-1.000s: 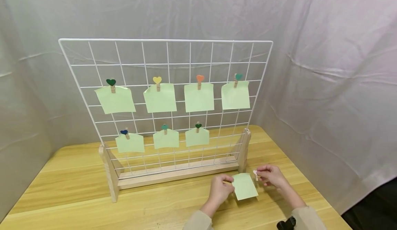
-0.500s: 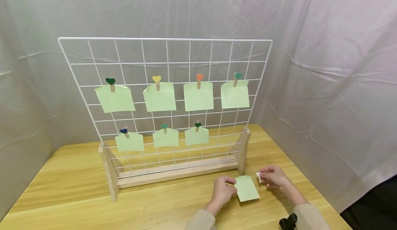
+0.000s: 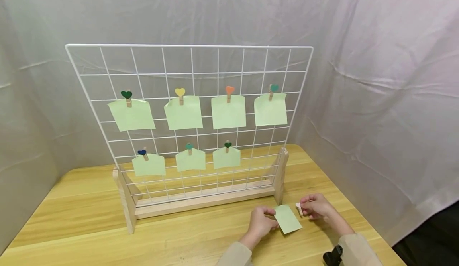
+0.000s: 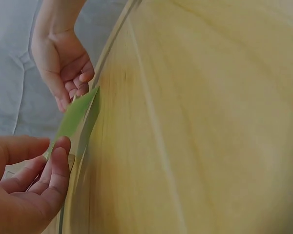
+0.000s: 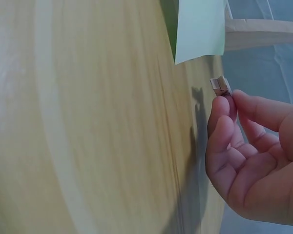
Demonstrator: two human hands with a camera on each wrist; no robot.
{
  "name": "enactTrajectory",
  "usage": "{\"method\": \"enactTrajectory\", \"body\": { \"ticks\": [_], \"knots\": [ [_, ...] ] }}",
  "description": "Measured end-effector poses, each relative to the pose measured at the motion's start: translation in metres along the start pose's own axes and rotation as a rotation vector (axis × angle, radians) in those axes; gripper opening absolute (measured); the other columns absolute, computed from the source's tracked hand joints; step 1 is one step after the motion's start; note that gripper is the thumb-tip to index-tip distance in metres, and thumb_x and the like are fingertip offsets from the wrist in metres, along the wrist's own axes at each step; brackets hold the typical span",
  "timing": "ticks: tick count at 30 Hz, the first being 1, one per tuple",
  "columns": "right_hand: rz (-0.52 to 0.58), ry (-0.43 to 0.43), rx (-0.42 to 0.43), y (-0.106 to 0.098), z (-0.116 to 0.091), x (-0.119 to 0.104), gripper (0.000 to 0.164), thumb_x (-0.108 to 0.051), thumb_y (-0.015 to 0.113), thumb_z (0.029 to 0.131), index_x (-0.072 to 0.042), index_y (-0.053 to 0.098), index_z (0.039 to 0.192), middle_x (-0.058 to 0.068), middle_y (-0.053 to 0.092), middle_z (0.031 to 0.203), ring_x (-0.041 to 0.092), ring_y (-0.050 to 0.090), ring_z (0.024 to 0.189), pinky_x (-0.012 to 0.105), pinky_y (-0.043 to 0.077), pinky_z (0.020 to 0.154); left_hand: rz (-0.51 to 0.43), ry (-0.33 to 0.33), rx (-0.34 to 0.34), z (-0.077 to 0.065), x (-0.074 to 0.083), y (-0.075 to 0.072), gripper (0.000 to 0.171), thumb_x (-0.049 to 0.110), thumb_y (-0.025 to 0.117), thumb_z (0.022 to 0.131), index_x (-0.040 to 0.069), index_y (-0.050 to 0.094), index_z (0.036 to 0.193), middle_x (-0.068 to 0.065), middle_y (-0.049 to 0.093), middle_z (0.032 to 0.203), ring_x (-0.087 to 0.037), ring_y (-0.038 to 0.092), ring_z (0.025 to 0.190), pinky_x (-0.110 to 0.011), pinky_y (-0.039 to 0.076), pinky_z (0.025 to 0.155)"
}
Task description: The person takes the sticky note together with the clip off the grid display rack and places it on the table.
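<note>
Note (image 3: pixel 288 219), shifted slightly right, perhaps tilted more

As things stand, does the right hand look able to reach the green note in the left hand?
Probably yes: between the right hand and the green note, I see only the heart-topped clothespin that the right hand pinches.

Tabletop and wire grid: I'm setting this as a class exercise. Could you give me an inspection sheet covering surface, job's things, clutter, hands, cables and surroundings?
Surface: yellow wood-grain table.
Job's things: white wire grid in a wooden stand; seven green notes clipped on it, four above three; one loose green note; one pale heart clip, not on any note.
Clutter: nothing seen.
Hands: left hand pinches the loose note's edge; right hand pinches the pale clip.
Cables: nothing seen.
Surroundings: grey fabric behind and to the right.
</note>
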State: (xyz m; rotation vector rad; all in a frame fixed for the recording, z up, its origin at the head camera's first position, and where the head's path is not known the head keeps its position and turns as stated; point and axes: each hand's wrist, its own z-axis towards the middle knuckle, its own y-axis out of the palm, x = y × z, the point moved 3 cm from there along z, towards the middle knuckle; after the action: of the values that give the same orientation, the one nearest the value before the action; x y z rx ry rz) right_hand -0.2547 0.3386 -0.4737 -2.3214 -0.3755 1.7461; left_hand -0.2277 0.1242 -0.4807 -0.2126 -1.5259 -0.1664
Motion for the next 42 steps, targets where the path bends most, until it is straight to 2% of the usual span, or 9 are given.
{"method": "enactTrajectory", "body": {
  "ticks": [7,13,18,27,35,38,42],
  "knots": [
    [-0.031,-0.004,-0.027,0.0,0.001,0.001,0.012,0.003,0.055,0.083,0.01,0.053,0.092,0.006,0.059,0.069,0.012,0.055,0.056,0.022,0.044,0.046,0.102,0.011,-0.012,0.003,0.0,0.001,0.022,-0.02,0.064,0.063,-0.008,0.062,0.081,-0.004,0.055,0.075,-0.007,0.051,0.049,-0.019,0.047,0.047],
    [-0.048,0.013,-0.022,0.002,0.0,0.002,0.012,0.002,0.057,0.082,0.008,0.053,0.092,0.005,0.058,0.067,0.012,0.055,0.055,0.022,0.044,0.046,0.162,0.024,-0.059,0.003,0.004,0.002,0.022,-0.018,0.064,0.06,-0.008,0.062,0.08,-0.004,0.054,0.074,-0.005,0.047,0.047,-0.018,0.045,0.044],
    [-0.056,0.023,-0.011,0.003,0.001,0.002,0.012,0.001,0.057,0.082,0.008,0.053,0.092,0.005,0.057,0.066,0.011,0.054,0.054,0.022,0.044,0.045,0.179,0.019,-0.086,0.003,0.006,0.003,0.022,-0.016,0.064,0.062,-0.009,0.062,0.083,-0.006,0.056,0.078,-0.005,0.049,0.049,-0.019,0.046,0.046],
    [-0.057,0.009,-0.038,0.002,0.004,0.005,0.013,0.002,0.056,0.083,0.009,0.053,0.093,0.006,0.058,0.068,0.012,0.055,0.055,0.023,0.045,0.046,0.198,-0.015,-0.133,0.004,0.006,0.004,0.019,-0.012,0.063,0.069,-0.012,0.062,0.088,-0.011,0.059,0.083,-0.015,0.059,0.058,-0.02,0.048,0.051],
    [-0.072,0.013,-0.016,0.001,0.003,0.004,0.012,0.0,0.056,0.083,0.008,0.053,0.092,0.006,0.057,0.068,0.013,0.054,0.055,0.023,0.046,0.047,0.262,-0.004,-0.158,0.005,0.011,0.002,0.018,-0.006,0.063,0.073,-0.011,0.062,0.091,-0.008,0.059,0.079,-0.016,0.06,0.059,-0.021,0.048,0.053],
    [-0.079,0.016,-0.007,0.001,0.002,0.003,0.011,-0.001,0.057,0.083,0.007,0.053,0.09,0.006,0.057,0.068,0.013,0.054,0.055,0.023,0.046,0.047,0.268,0.005,-0.152,0.006,0.011,-0.001,0.016,-0.004,0.062,0.075,-0.008,0.063,0.09,-0.006,0.059,0.077,-0.015,0.059,0.058,-0.021,0.047,0.052],
    [-0.096,0.017,0.012,0.001,0.001,-0.001,0.012,-0.002,0.057,0.082,0.006,0.053,0.09,0.006,0.058,0.068,0.013,0.054,0.055,0.024,0.045,0.047,0.212,0.044,-0.09,0.008,0.011,-0.005,0.009,-0.005,0.059,0.077,-0.005,0.063,0.085,0.0,0.055,0.07,-0.01,0.054,0.052,-0.019,0.044,0.046]
  ]
}}
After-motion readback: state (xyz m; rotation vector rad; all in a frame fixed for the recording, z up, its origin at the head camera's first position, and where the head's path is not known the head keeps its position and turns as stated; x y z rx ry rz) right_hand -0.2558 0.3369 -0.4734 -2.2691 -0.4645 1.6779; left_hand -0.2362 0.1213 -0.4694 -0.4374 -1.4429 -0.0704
